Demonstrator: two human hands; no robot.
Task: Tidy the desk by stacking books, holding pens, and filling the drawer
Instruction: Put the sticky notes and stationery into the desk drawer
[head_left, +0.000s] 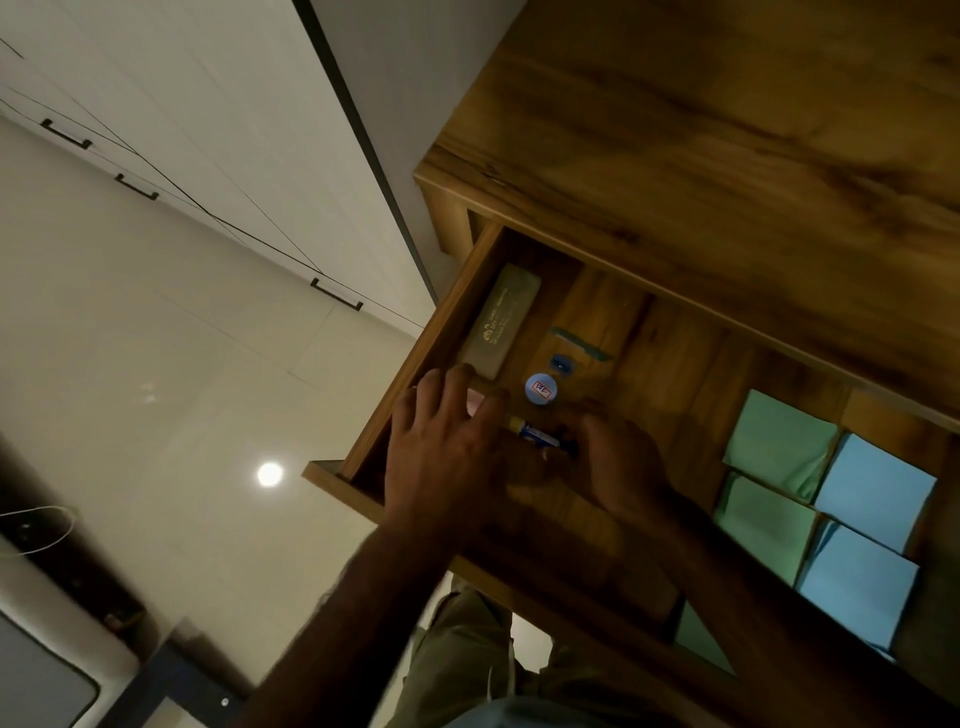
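Observation:
The wooden desk drawer (415, 358) stands pulled out under the desk top (727, 156). Both hands reach into it. My left hand (441, 452) lies with fingers spread over the drawer's left part, touching a pink thing that is mostly hidden. My right hand (618, 462) is curled around a small blue and yellow tube-like item (535, 431); its exact shape is hidden by the fingers. Just beyond the hands sit a round white-blue cap with a red mark (542, 388), a small blue clip (561, 364), a teal pen-like stick (582, 344) and a long grey box (501, 322).
Green (779, 441) and blue (878, 493) paper squares fill the drawer's right part. Cream cabinets with dark handles (337, 293) and a glossy floor (182, 415) lie to the left. My trousers show below the drawer front.

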